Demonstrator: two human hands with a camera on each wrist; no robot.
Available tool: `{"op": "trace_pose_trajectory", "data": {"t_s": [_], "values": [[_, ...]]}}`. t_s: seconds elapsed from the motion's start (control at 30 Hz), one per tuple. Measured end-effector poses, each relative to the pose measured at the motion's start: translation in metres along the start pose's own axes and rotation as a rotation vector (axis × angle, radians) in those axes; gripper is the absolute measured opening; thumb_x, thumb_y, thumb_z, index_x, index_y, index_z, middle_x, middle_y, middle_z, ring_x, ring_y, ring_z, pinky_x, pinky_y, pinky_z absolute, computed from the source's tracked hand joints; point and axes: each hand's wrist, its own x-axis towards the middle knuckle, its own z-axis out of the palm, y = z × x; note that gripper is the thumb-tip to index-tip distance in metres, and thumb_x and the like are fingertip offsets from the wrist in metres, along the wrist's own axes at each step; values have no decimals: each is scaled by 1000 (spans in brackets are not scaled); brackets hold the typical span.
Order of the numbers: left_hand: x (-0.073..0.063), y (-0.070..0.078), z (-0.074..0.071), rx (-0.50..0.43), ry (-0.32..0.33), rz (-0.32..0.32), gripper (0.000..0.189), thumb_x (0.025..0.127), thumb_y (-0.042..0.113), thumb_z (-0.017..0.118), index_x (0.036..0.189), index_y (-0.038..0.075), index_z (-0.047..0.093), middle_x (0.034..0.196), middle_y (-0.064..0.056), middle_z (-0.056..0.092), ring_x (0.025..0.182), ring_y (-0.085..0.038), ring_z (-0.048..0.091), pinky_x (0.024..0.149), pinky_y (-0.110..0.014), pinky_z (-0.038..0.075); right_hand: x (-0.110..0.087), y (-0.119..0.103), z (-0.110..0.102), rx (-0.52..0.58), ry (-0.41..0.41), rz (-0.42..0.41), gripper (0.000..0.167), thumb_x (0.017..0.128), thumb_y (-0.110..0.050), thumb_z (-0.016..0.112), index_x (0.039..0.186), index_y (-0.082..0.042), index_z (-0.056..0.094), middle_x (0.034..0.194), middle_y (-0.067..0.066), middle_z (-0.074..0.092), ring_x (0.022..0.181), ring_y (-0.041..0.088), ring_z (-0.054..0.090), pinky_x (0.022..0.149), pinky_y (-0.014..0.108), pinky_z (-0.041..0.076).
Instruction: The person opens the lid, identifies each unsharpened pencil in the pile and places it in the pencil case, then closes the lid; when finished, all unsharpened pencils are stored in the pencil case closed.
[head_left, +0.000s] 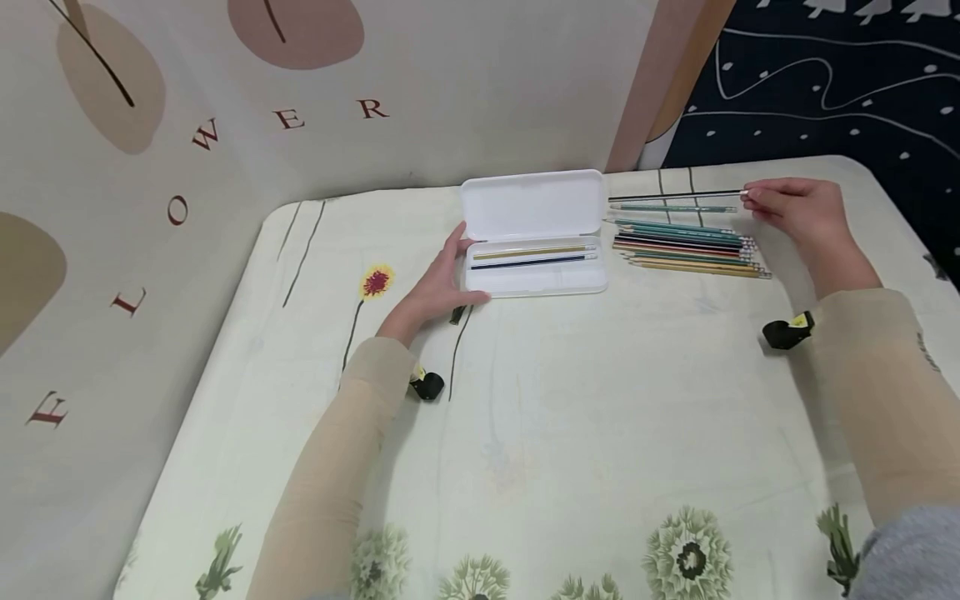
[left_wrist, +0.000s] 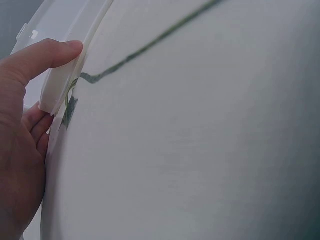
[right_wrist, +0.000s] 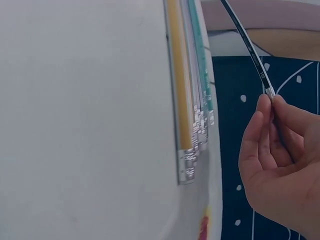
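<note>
A white plastic pencil case [head_left: 534,183] lies with its lid folded back, a yellow pencil [head_left: 528,252] and a dark pencil [head_left: 528,262] inside. My left hand [head_left: 437,287] grips the case's left end, thumb by the front corner and fingers at the back; in the left wrist view the thumb [left_wrist: 55,52] presses on its edge. Between thumb and fingertips, my right hand [head_left: 798,208] pinches a black pencil [head_left: 675,197] by its end, its shaft pointing left toward the case. The right wrist view shows that black pencil [right_wrist: 250,50] slanting up from the fingers.
A row of pencils [head_left: 682,246], green, dark and yellow, lies right of the case. One green pencil [head_left: 675,208] lies apart behind them. The flower-printed cloth [head_left: 570,400] covers the table; a curtain-like fabric [head_left: 487,92] hangs behind and a dark patterned fabric [head_left: 840,92] is at right.
</note>
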Motion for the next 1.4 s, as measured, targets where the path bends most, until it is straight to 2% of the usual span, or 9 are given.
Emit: {"op": "trace_pose_trajectory", "data": {"t_s": [0.27,0.5,0.7,1.03,1.4], "values": [[0,1,0,3,-4,7,119,80,25,83,161,25,-5,161,-6,29,153,-21,20,127,-46,11,-7,-7,4,52,39,-54,12,83,-14,77,95,-17,78,79,-11,74,73,1,71,64,11,55],[-1,1,1,3,-2,13,119,80,25,83,161,24,-4,161,-6,30,153,-21,21,127,-45,11,-10,-12,9,128,61,-82,27,78,-18,82,105,-13,77,89,-9,74,78,3,71,69,11,56],[0,0,0,6,-1,4,119,80,26,83,161,26,-5,161,-5,29,153,-20,20,128,-45,11,-14,-17,16,178,71,-91,32,76,-16,84,107,-12,77,93,-7,74,81,4,72,71,12,56],[0,0,0,5,0,0,119,80,25,83,161,26,-5,161,-5,29,153,-19,20,128,-44,11,-21,-20,30,261,1,-136,28,76,-7,83,103,-6,77,89,-3,77,80,8,74,72,16,58],[0,-1,0,15,1,3,120,80,26,83,161,26,-5,161,-4,29,153,-19,20,128,-44,11,-24,-18,43,205,-34,-141,31,75,-12,84,105,-6,77,89,-3,77,79,8,74,72,15,58]]}}
